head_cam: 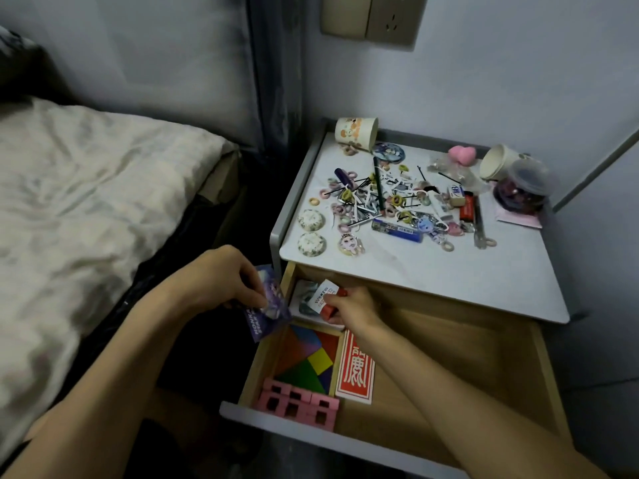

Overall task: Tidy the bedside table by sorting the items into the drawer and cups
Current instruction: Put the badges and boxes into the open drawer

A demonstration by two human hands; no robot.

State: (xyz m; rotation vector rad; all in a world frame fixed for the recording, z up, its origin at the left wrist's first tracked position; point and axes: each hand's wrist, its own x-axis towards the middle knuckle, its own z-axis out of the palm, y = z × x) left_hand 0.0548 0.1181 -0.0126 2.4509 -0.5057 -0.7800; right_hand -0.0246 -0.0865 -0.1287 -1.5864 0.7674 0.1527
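The bedside table (432, 271) has its wooden drawer (449, 368) pulled open. My left hand (221, 281) pinches a purple card packet (268, 305) at the drawer's left edge. My right hand (349, 305) grips a small red and white box (326, 299) over the drawer's back left corner. In the drawer lie a coloured tangram puzzle (307, 361), a red card box (356, 371) and pink blocks (297, 404). On top lie hair ties, hairpins, a pencil (378, 188), a blue lighter (397, 231) and two tipped paper cups (358, 133) (498, 162).
A bed with a light cover (86, 202) stands to the left, close to the table. A wall socket (373, 19) sits above. A clear jar (522, 188), a pink heart (461, 154), scissors (480, 226) and an eraser (456, 195) crowd the table's right side.
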